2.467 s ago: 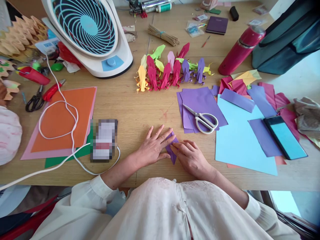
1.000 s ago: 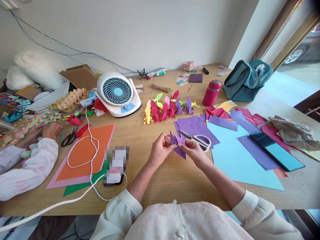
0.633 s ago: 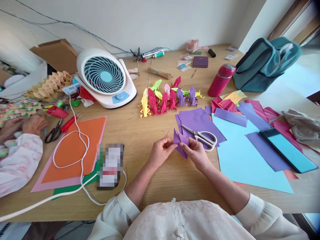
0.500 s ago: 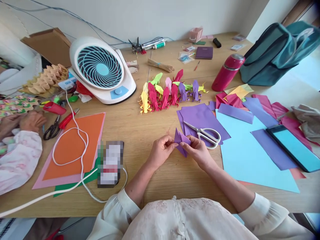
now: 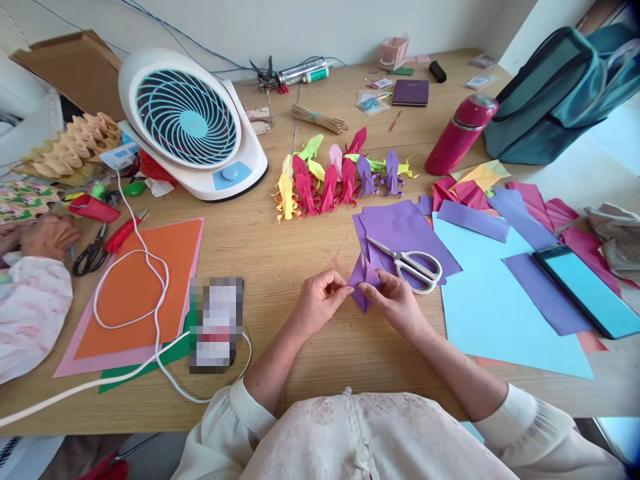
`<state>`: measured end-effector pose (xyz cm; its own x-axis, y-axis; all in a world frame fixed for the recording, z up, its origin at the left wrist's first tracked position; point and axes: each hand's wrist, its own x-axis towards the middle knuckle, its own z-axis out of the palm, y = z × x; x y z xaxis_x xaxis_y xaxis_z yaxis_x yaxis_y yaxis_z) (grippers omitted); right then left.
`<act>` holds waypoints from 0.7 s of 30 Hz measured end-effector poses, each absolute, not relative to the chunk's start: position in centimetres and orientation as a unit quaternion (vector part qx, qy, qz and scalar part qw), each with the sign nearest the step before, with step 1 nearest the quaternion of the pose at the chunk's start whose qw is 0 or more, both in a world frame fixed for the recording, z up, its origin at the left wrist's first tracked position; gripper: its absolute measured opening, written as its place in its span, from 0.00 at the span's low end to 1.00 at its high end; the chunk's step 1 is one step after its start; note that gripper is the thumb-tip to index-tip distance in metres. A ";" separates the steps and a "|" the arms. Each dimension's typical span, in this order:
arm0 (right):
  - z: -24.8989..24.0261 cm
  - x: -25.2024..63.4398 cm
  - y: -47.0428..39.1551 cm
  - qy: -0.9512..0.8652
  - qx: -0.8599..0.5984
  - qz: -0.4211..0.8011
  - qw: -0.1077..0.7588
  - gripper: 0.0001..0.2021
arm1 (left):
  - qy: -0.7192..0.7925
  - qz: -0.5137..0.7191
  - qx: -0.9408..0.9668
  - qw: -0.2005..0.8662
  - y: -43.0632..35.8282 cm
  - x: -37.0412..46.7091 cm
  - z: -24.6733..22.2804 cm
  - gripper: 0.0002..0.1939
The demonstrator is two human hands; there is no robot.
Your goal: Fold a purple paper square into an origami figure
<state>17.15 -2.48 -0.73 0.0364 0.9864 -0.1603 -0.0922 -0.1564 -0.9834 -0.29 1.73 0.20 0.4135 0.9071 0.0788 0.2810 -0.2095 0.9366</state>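
Pinching a small folded purple paper [image 5: 371,277] from either side, the two hands meet over the table [image 5: 280,260], in from the middle of its near edge. The left hand [image 5: 320,303] grips it between thumb and forefinger, the other fingers curled in; the right hand [image 5: 397,303] grasps the opposite side likewise, thumb uppermost — the two thumbtips nearly touch. Pointed flaps stand up between them.

Toward the near edge on the left lies a phone [image 5: 217,323], its screen blurred, beside a green sheet [image 5: 125,379] partly covered by a pink sheet [image 5: 65,363] and an orange sheet [image 5: 125,287]. On the right, a light-blue sheet [image 5: 480,300] reaches close to the near edge, a dark tablet-like device [image 5: 593,287] over its right side. Just beyond the right hand, white-handled scissors [image 5: 399,255] rest on purple sheets [image 5: 400,223]. At the table's left, another person's hand [image 5: 50,237] shows above a pale sleeve [image 5: 35,310].

Farther back stand bright folded paper figures [image 5: 327,187], clustered between a white fan [image 5: 193,123] and a red bottle [image 5: 460,137] — a teal bag [image 5: 545,100] just right of the bottle. Near the far edge lie a bundle of sticks [image 5: 320,119] and a dark purple notebook [image 5: 411,93].
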 end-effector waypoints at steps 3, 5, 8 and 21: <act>-0.7 17.2 -2.5 -0.435 -0.520 0.559 0.476 0.19 | 0.405 0.336 0.702 0.480 1.8 -0.4 0.3 0.12; -0.8 17.3 -2.5 -0.441 -0.521 0.557 0.474 0.19 | 0.395 0.335 0.695 0.499 1.8 -0.4 0.2 0.12; -1.0 17.3 -2.5 -0.441 -0.522 0.553 0.477 0.18 | 0.407 0.324 0.675 0.523 1.7 -0.3 0.1 0.11; 0.0 17.4 -2.4 -0.431 -0.498 0.589 0.469 0.18 | 0.418 0.333 0.663 0.523 2.1 -0.9 -0.4 0.08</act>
